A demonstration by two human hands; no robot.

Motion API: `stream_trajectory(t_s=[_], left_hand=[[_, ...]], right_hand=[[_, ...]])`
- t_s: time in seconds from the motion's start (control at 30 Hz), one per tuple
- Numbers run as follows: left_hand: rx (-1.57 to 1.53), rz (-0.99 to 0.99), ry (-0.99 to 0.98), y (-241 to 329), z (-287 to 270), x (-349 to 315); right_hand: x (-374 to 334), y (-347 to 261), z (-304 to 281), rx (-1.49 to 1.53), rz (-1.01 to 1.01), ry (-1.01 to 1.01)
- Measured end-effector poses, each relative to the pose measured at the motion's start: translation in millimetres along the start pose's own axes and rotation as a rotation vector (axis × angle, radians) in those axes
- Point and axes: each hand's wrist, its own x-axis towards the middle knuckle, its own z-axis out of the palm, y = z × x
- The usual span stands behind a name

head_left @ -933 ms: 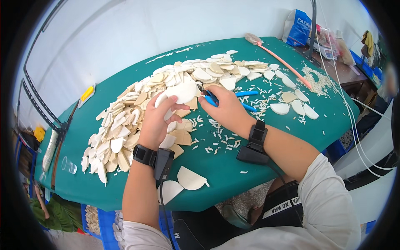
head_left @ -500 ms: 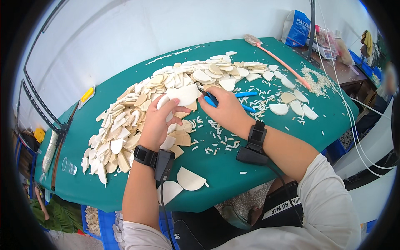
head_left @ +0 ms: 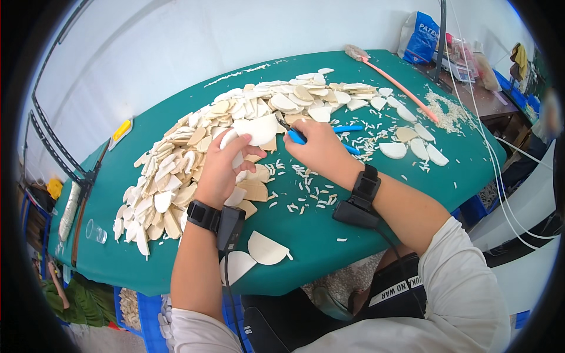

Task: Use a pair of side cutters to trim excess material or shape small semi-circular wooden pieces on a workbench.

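Note:
My left hand (head_left: 222,165) is closed on a flat, white, half-round piece (head_left: 256,130), with another pale piece (head_left: 231,141) between the fingers. In my right hand (head_left: 321,147) is a pair of blue-handled pliers (head_left: 348,129), partly hidden by the fingers. Their dark jaws meet the right-hand edge of the white piece; whether they bite into it I cannot tell. Behind and left of my hands spreads a big pile of similar white and cream pieces (head_left: 166,176). Short white scraps (head_left: 306,189) lie scattered below and right of the pliers.
Two half-round pieces (head_left: 268,247) rest at the near edge of the green table (head_left: 376,253). Farther right are a pink-handled duster (head_left: 401,88), heaped scraps (head_left: 452,113) and a blue-white bag (head_left: 420,39). A clear cup (head_left: 97,233) lies at left; another person's arm (head_left: 59,287) shows beyond.
The whole view has shifted slightly. My hands keep nearly the same pose, with the plier jaws still at the edge of the white piece.

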Motion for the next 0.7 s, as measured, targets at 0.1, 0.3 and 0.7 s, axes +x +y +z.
stream_trajectory(t_s=[0.1, 0.3, 0.7], left_hand=[[-0.002, 0.021, 0.022, -0.2, -1.3, -0.7], [0.181, 0.232, 0.203, -13.0, -21.7, 5.2], [-0.132, 0.289, 0.325, -7.8, -33.2, 4.5]], right_hand=[[-1.5, 0.3, -0.5, 0.033, -0.022, -0.027], [-7.2, -14.7, 2.2, 0.102, -0.165, -0.287], [-49.3, -61.7, 10.4, -0.007, -0.726, -0.794]])
